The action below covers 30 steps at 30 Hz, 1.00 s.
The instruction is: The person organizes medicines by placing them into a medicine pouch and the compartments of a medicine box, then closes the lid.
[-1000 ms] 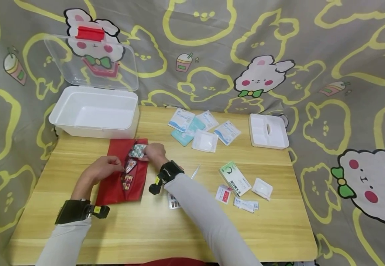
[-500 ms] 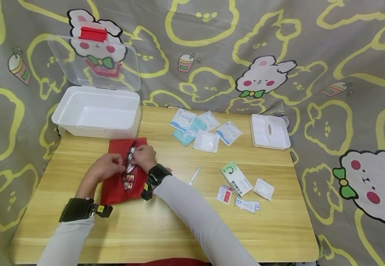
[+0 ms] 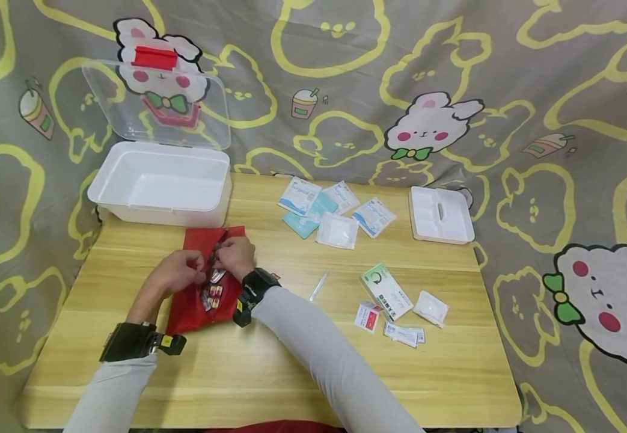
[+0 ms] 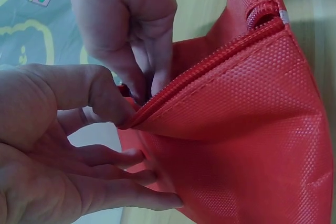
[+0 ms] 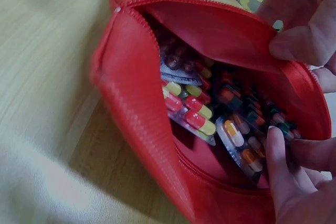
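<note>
A red zippered pouch (image 3: pixel 191 316) lies on the table at the left, its mouth spread wide. My left hand (image 3: pixel 179 272) pinches one zipper edge (image 4: pixel 184 85) between thumb and finger, with the other fingers spread beside the pouch wall. The fingers of my right hand (image 3: pixel 235 255) reach down into the mouth, pinching a blister pack of green capsules (image 5: pixel 286 125). Inside, the right wrist view shows a pack of red-and-yellow capsules (image 5: pixel 198 114), a pack of orange-and-white capsules (image 5: pixel 234 134) and a pack with dark round pills (image 5: pixel 176 64).
Behind the pouch stands a white box (image 3: pixel 162 207), clear lid raised. Surgical packets (image 3: pixel 299 195) and a gauze packet (image 3: pixel 337 230) lie at back centre. At right are a compartment tray (image 3: pixel 427 231), a green-and-white medicine box (image 3: pixel 387 291) and small packets (image 3: pixel 401 334); tweezers (image 3: pixel 320 285) lie mid-table.
My right hand has brought the green-capsule blister pack from above the pouch down into its mouth. My left hand keeps its place at the zipper edge.
</note>
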Motion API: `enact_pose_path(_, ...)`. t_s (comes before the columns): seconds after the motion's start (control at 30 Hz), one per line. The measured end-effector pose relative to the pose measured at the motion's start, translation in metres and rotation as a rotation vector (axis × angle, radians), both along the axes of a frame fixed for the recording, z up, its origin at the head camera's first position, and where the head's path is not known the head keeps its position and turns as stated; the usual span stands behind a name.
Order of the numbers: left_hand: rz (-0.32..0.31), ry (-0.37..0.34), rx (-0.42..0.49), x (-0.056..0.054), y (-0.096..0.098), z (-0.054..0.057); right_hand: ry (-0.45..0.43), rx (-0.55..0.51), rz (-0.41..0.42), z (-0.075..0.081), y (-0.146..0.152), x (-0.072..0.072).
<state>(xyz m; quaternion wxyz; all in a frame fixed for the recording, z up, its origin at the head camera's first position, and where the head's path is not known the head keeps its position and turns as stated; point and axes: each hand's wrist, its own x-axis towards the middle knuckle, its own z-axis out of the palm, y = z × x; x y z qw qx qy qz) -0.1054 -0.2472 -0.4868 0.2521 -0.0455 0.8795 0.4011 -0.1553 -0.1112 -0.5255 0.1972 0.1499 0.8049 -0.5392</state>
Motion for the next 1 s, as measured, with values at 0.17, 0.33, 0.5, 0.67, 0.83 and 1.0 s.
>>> enact_pose_path(0.17, -0.005, -0.018, 0.012, 0.001, 0.002, 0.000, 0.023, 0.046, 0.019, -0.003, 0.002, 0.000)
enact_pose_path(0.33, -0.001, -0.030, 0.015, 0.001, 0.002, -0.001, 0.130, 0.172, 0.083, -0.006, 0.007, 0.000)
enact_pose_path(0.5, 0.009, -0.035, 0.000, 0.001, 0.001, -0.002, 0.244, 0.252, 0.173, -0.004, 0.020, -0.005)
enact_pose_path(0.67, 0.006, -0.047, -0.021, 0.001, 0.002, -0.001, 0.243, 0.247, 0.262, 0.006, 0.044, -0.017)
enact_pose_path(0.83, 0.005, -0.057, -0.021, 0.002, 0.004, 0.001, 0.306, 0.336, 0.406, 0.014, 0.078, -0.030)
enact_pose_path(1.0, 0.000, -0.060, -0.010, 0.003, 0.003, 0.001, 0.329, 0.425, 0.534, 0.011, 0.115, -0.027)
